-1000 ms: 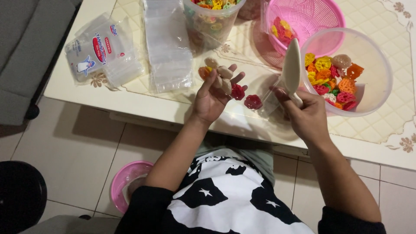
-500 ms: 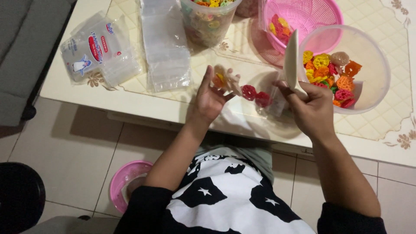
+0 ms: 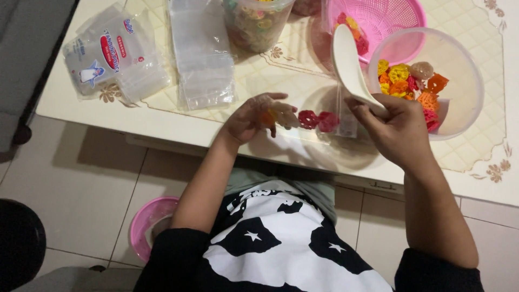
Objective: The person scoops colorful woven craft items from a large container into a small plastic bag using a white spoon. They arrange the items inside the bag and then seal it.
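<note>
My left hand (image 3: 254, 116) cups coloured crackers (image 3: 317, 120) beside clear bag (image 3: 346, 116); right hand (image 3: 397, 130) grips white scoop (image 3: 348, 65) over clear bowl (image 3: 465, 103); pink basket (image 3: 400, 21) behind.

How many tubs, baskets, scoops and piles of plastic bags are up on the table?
Clear tubs: 2, the wide tub and the tall tub, both holding colourful crackers
Pink basket: 1
White scoop, held in the right hand: 1
Piles of plastic bags: 2, the packaged bags and the loose bags
Total: 6
</note>
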